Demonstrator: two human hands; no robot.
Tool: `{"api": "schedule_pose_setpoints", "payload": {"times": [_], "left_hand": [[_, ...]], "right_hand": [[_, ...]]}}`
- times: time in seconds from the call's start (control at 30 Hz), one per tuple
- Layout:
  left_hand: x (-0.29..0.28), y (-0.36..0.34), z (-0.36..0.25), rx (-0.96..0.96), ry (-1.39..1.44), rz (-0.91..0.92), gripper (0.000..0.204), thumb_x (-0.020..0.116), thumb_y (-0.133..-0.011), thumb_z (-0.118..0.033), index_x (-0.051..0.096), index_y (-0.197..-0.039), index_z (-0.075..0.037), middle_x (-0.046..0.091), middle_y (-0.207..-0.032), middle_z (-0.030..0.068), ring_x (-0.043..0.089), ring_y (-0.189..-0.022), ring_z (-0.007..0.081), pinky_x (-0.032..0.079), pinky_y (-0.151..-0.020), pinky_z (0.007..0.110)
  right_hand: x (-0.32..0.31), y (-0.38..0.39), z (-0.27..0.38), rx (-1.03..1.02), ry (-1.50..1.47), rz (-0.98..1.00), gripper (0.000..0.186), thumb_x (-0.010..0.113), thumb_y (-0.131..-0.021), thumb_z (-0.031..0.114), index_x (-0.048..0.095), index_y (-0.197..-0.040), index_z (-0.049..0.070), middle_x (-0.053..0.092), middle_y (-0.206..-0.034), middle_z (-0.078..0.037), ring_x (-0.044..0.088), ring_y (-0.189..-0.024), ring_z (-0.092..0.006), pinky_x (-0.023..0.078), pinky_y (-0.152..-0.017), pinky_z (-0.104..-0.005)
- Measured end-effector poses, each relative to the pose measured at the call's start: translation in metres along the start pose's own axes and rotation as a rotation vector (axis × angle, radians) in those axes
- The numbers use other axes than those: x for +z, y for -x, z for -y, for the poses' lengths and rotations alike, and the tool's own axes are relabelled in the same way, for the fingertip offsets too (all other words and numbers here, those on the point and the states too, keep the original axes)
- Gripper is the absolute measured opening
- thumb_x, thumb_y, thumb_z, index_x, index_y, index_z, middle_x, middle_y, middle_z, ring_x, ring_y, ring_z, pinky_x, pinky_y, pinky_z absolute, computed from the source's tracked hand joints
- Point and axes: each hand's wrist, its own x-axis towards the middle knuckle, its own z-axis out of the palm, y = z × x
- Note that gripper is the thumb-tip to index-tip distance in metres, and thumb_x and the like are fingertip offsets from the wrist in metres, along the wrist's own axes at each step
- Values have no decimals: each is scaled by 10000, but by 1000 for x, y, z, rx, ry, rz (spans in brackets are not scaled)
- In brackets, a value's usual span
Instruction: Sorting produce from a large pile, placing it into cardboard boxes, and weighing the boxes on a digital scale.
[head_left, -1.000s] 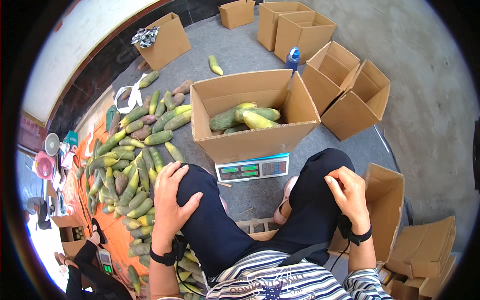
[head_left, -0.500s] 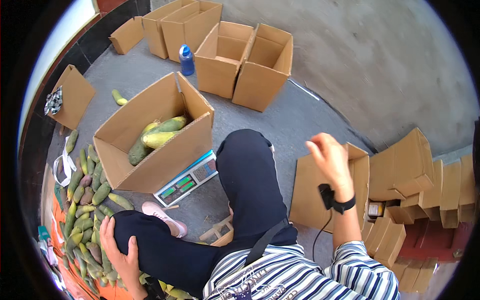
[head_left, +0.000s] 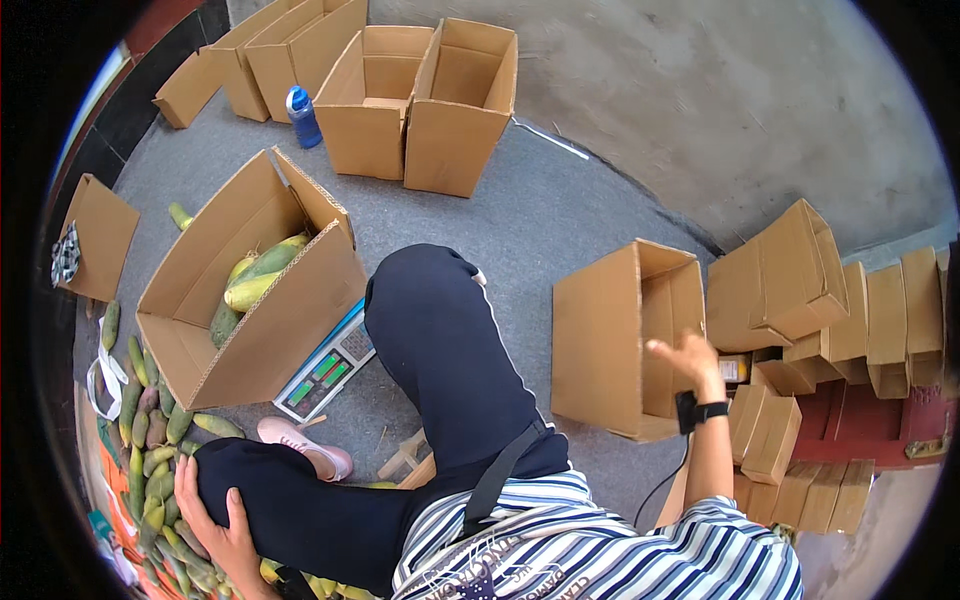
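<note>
My left hand (head_left: 212,528) rests on my left knee with its fingers apart, holding nothing. Out to the right, my right hand (head_left: 690,360) is over the opening of a cardboard box (head_left: 597,345); thumb and fingers are apart and nothing shows in them. Whether it touches the box I cannot tell. Ahead on the left, a large open carton (head_left: 290,318) holds several green and yellow cucumber-like vegetables (head_left: 252,290). That carton sits on a digital scale (head_left: 328,366) with lit green displays, whose platform is mostly hidden beneath it.
A heap of similar vegetables (head_left: 160,490) lies at my left on an orange sheet. Open cartons (head_left: 458,140) and a blue bottle (head_left: 303,118) stand along the far wall. More boxes (head_left: 785,275) crowd the right side. A small carton (head_left: 100,238) with checked cloth is far left.
My right hand has lowered and reached out to the right, over the box there. The view has swung right, so things appear farther left. My left hand stays on the knee.
</note>
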Motion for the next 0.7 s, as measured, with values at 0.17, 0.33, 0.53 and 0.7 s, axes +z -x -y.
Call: {"api": "schedule_pose_setpoints", "payload": {"times": [0.17, 0.33, 0.53, 0.7], "left_hand": [[1, -5, -10, -14, 0, 21, 544, 619, -837, -115, 497, -1356, -5, 469, -1421, 195, 403, -1348, 365, 260, -1140, 446], [0, -4, -8, -43, 4, 9, 554, 636, -823, -128, 503, -1348, -11, 469, -1420, 190, 400, -1348, 363, 254, -1146, 445], [-4, -6, -10, -66, -9, 17, 564, 646, -803, -128, 508, -1337, -8, 473, -1408, 190, 406, -1339, 365, 262, -1145, 446], [-2, -9, -13, -75, 1, 28, 581, 652, -773, -119, 515, -1327, -10, 477, -1401, 191, 412, -1331, 370, 273, -1140, 451]], "right_hand": [[13, 26, 73, -288, -473, 188, 788, 574, -834, 696, 654, -913, -84, 680, -887, -282, 680, -913, -378, 509, -795, -452], [45, 4, 89, -391, -128, -94, 525, 598, -880, 447, 643, -1012, -59, 673, -881, -285, 660, -888, -431, 516, -806, -501], [9, -76, 75, -257, -446, -348, 354, 604, -895, 287, 633, -1069, -20, 674, -851, -255, 678, -842, -398, 537, -737, -459], [-63, -155, 142, -524, -576, -569, 316, 576, -916, 264, 632, -1121, 29, 674, -1013, -237, 656, -963, -389, 520, -813, -446]]}}
